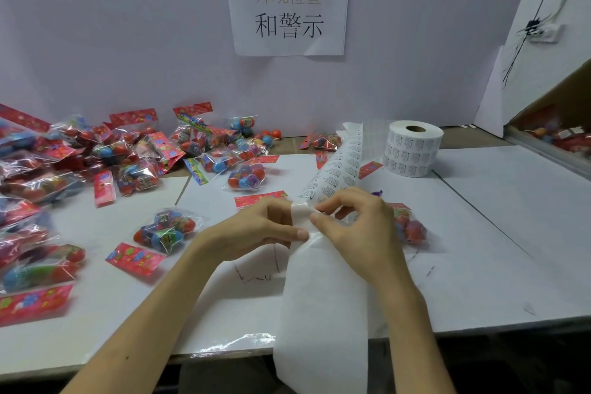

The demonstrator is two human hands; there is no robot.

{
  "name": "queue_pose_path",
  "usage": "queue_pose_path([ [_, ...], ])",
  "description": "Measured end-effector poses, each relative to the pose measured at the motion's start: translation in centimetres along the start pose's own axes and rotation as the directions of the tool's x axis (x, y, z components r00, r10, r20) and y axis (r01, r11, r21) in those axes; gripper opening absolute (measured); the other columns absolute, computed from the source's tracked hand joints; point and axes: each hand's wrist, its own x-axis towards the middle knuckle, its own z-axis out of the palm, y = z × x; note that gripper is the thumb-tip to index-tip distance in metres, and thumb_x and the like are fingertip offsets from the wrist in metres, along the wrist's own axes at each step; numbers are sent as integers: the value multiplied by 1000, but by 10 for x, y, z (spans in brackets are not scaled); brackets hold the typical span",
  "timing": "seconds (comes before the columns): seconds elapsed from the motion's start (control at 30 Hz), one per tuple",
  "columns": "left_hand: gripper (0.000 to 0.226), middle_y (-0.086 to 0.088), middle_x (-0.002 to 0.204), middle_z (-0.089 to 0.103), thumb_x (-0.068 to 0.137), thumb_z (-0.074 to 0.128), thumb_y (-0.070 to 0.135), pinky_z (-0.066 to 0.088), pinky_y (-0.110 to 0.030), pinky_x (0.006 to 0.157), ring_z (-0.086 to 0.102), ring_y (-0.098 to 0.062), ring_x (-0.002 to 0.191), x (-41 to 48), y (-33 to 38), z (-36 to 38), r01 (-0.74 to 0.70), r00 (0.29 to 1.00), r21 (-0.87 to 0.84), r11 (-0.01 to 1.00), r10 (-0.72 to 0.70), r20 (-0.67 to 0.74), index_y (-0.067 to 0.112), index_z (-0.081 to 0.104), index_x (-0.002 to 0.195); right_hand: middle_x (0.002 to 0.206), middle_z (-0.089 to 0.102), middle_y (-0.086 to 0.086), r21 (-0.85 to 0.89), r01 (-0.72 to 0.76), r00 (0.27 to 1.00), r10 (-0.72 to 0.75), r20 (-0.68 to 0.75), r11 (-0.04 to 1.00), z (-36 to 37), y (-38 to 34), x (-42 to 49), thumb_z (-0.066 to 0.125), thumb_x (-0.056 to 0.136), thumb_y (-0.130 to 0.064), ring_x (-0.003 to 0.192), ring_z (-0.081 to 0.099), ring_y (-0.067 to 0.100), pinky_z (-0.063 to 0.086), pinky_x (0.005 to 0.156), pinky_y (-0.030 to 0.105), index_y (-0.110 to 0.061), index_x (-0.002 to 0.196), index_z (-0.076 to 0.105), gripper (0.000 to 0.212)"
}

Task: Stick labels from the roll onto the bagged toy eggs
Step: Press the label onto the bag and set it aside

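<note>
A label roll (412,148) stands at the back right of the white table (499,233). Its strip of printed labels (335,169) runs forward to my hands, and the bare backing paper (319,313) hangs over the table's front edge. My left hand (265,227) pinches the strip at its left side. My right hand (358,227) pinches it from the right, fingertips meeting at a label on the strip. One bag of toy eggs (411,227) lies just right of my right hand, partly hidden by it. Another bag of toy eggs (166,229) lies left of my left hand.
A pile of bagged toy eggs (96,153) with red header cards covers the left and back of the table. A paper sign (287,6) hangs on the wall behind. A cardboard box (556,125) with more bags sits at the right.
</note>
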Motion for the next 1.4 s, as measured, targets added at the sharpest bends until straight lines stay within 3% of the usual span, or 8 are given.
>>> queue_pose_path([
  [0.3, 22, -10, 111, 78, 83, 74, 11, 60, -29, 89, 73, -25, 102, 0, 0, 0, 15, 1000, 23, 1000, -15, 6, 18, 82, 102, 78, 69, -13, 12, -13, 1000, 14, -7, 1000, -1, -1, 2, 82, 82, -24, 75, 64, 7, 51, 65, 18, -24, 73, 75, 11],
  [0.43, 21, -8, 112, 78, 86, 75, 10, 60, -27, 87, 73, -23, 102, -1, 1, 0, 36, 999, 32, 999, -37, 27, 21, 83, 102, 73, 70, -15, 25, -15, 999, 16, -29, 1000, -2, 0, 3, 80, 83, -22, 73, 63, 4, 46, 63, 11, -27, 70, 72, 16],
  [0.7, 17, -11, 106, 77, 89, 76, 6, 60, -26, 84, 71, -28, 97, -3, -1, 2, 90, 990, 128, 988, -103, 97, 16, 84, 99, 68, 70, -13, 126, -53, 980, 76, -183, 991, -12, 9, 6, 77, 86, -18, 62, 60, 4, 45, 60, 13, -24, 74, 74, 14],
  [0.77, 11, -16, 104, 74, 85, 82, 21, 58, -30, 82, 65, -34, 95, -5, 2, 6, 127, 978, 167, 978, -152, 145, 17, 84, 95, 64, 67, -8, 171, -46, 958, 92, -273, 984, -18, 10, 7, 78, 87, -20, 57, 55, 6, 44, 58, 15, -26, 74, 73, 15],
  [0.9, 43, 10, 64, 67, 73, 78, 71, 48, -15, 65, 61, -6, 58, -9, 5, 4, 110, 943, 203, 973, -167, 287, 30, 75, 59, 62, 65, -8, 256, -5, 926, 101, -364, 967, -30, 8, 5, 80, 87, -24, 59, 60, 14, 51, 59, 29, -28, 81, 76, 8],
  [1.07, 56, -1, 59, 58, 67, 82, 72, 47, -19, 57, 52, -11, 53, -8, -1, -5, 51, 988, 49, 998, -57, 142, 20, 68, 54, 80, 74, -3, 317, 8, 955, 87, -284, 948, -32, 3, 5, 78, 89, -16, 61, 69, 16, 53, 56, 25, -24, 99, 76, 13],
  [1.23, 32, -5, 77, 63, 90, 67, 46, 51, -23, 60, 50, -14, 60, -1, 1, -5, -141, 988, -173, 975, 128, -87, 17, 79, 95, 84, 73, -9, 349, 4, 999, 15, -52, 937, -21, -1, 4, 75, 88, -3, 71, 74, 16, 60, 71, 27, -30, 114, 71, 38],
  [1.4, 30, -2, 92, 69, 92, 66, 38, 52, -26, 66, 54, -22, 73, 2, 0, -7, -194, 962, -128, 973, 163, -217, 20, 77, 112, 93, 71, -17, 221, 8, 989, -40, 143, 975, -7, 0, 1, 66, 90, 3, 77, 72, 12, 57, 72, 20, -40, 131, 59, 61],
])
